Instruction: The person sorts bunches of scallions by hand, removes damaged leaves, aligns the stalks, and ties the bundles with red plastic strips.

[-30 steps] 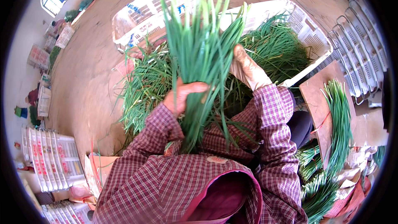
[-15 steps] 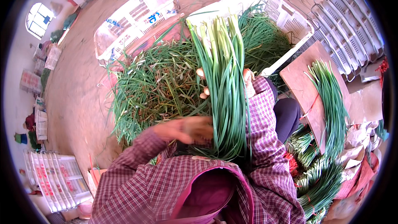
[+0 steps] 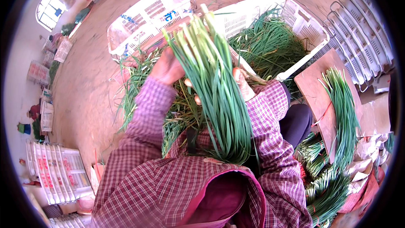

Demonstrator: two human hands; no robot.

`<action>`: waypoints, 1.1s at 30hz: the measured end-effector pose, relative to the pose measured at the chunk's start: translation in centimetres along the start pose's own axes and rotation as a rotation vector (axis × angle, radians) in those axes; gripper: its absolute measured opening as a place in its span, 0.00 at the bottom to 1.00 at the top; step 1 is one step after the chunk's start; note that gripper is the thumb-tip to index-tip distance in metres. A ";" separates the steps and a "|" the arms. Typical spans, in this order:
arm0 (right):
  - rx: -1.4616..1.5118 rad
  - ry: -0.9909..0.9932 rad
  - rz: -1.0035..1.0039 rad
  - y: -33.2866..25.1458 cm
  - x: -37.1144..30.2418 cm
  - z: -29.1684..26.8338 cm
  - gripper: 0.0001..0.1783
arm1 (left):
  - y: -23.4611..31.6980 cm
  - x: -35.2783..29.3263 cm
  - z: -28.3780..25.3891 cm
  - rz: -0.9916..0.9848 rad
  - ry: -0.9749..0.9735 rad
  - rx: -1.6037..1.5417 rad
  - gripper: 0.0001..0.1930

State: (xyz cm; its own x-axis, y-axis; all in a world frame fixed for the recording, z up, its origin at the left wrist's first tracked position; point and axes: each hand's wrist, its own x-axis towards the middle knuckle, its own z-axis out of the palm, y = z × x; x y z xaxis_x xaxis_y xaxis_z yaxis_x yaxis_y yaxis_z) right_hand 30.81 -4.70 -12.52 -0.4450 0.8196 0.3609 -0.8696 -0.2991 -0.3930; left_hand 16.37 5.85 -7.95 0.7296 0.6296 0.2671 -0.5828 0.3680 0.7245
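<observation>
A thick bunch of garlic chives (image 3: pixel 217 88) stands up in front of me, pale stalk ends at the top leaning left, green leaves hanging toward my lap. My right hand (image 3: pixel 244 84) is wrapped round its middle from behind; fingertips show on the bunch's left side. My left hand (image 3: pixel 168 66) is against the upper left edge, just below the pale ends; its fingers are mostly hidden behind the stalks. Beneath the bunch lies a heap of loose, partly withered leaves (image 3: pixel 141 76). To the right, another bunch of chives (image 3: pixel 337 105) rests on a brown board (image 3: pixel 306 77).
A white crate (image 3: pixel 314 50) ahead to the right holds loose chives (image 3: pixel 270 44). Another white crate (image 3: pixel 147 17) is ahead to the left. Stacked crates (image 3: pixel 363 29) stand at far right. Tied bunches (image 3: pixel 325 198) lie by my right side. More crates (image 3: pixel 59 173) are at left.
My left hand has moved up and forward from the lower leaves to the upper left of the bunch. The bunch's pale ends have tilted left, still in my right hand.
</observation>
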 end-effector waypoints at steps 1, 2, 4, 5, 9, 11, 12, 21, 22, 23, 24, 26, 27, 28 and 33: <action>0.014 -0.001 0.053 0.1 -0.3 -0.6 0.43 | -1.3 1.8 0.4 -0.022 -0.161 -0.138 0.48; -0.199 0.149 0.046 0.4 -0.7 -1.6 0.41 | -1.7 2.2 1.1 0.005 -0.145 -0.192 0.45; -0.684 0.433 0.058 0.0 -2.0 -4.2 0.37 | -2.2 2.4 1.6 0.028 -0.094 -0.309 0.36; -0.953 0.566 0.088 -0.9 -2.5 -4.9 0.36 | -2.2 2.3 1.2 0.033 -0.094 -0.316 0.36; -0.978 0.700 -0.316 -5.3 -3.0 0.7 0.19 | -1.8 1.4 0.7 -0.004 0.033 -0.294 0.28; -1.186 0.738 -0.459 -5.5 -2.0 3.3 0.14 | -1.6 1.1 0.9 -0.002 0.089 -0.285 0.28; -1.304 0.661 -0.462 -5.3 -1.7 4.1 0.13 | -1.7 1.2 0.5 -0.020 0.095 -0.222 0.26; -2.141 0.781 -0.208 -3.9 -0.1 6.5 0.16 | -2.0 1.0 1.4 -0.033 0.025 -0.187 0.30; -2.084 0.829 -0.109 -4.0 -0.2 6.5 0.14 | -1.9 1.0 1.4 -0.041 0.032 -0.175 0.30; -2.085 0.831 -0.107 -4.1 -0.3 6.3 0.14 | -1.9 0.9 1.4 -0.049 0.038 -0.165 0.31; -2.009 0.815 -0.173 -4.1 -0.4 6.0 0.13 | -1.9 0.9 1.3 -0.049 0.037 -0.167 0.31; -1.898 0.779 -0.237 -4.5 -0.3 6.1 0.11 | -1.8 1.1 1.0 -0.046 0.074 -0.144 0.28; -1.897 0.779 -0.236 -4.6 0.0 6.3 0.11 | -1.7 1.1 0.9 -0.045 0.093 -0.131 0.27; -1.812 0.749 -0.286 -4.8 0.3 6.3 0.10 | -1.6 0.9 0.9 -0.045 0.094 -0.131 0.27; -1.688 0.652 -0.386 -6.4 2.0 7.6 0.09 | -1.4 0.8 0.3 -0.079 0.256 -0.067 0.28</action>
State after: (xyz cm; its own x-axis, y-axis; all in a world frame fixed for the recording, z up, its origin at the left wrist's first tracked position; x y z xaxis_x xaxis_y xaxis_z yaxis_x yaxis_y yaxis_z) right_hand 33.83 -4.81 -2.88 0.2023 0.8736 0.4425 0.4032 0.3375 -0.8506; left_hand 17.86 5.68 -8.56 0.6641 0.7468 0.0360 -0.5565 0.4616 0.6908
